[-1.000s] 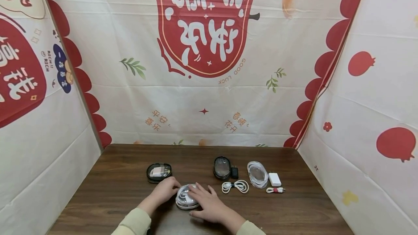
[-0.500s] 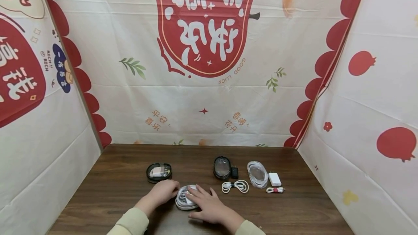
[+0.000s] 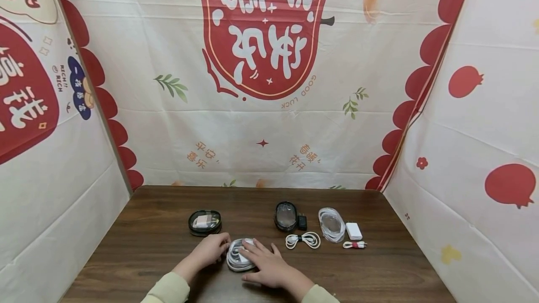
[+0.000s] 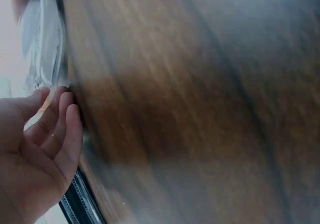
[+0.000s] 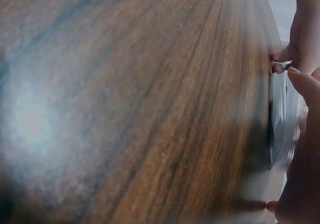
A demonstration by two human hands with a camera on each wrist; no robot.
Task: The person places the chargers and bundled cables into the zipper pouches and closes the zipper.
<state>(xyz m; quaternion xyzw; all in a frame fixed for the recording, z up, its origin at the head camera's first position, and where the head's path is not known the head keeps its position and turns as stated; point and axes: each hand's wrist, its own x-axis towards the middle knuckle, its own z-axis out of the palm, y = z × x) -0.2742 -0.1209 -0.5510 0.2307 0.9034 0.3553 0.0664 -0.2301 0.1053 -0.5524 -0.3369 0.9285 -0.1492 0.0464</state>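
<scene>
A clear oval zip case (image 3: 234, 261) with white edging and white contents lies on the brown table. Across its top rests my right hand (image 3: 271, 265), fingers straight and spread, thumb out on the near side. My left hand (image 3: 210, 249) is at the case's left edge. In the left wrist view, its thumb and forefinger pinch at the zipper pull (image 4: 37, 86), while the other fingers curve in below. Seen from the right wrist, the case's side wall (image 5: 280, 116) stands under my palm. Fingers partly cover the case's top.
A black-edged oval case (image 3: 205, 222) with a white item inside lies back left. Toward the right are another black-edged case (image 3: 286, 216), a black charger (image 3: 302, 222), a coiled white cable (image 3: 303, 240), a white-edged case (image 3: 331, 225), a white charger (image 3: 353, 231) and a red-banded cable (image 3: 354, 245).
My left hand and sleeve have shifted slightly left and toward me along the case's edge. The right hand stays on the case, which has barely moved.
</scene>
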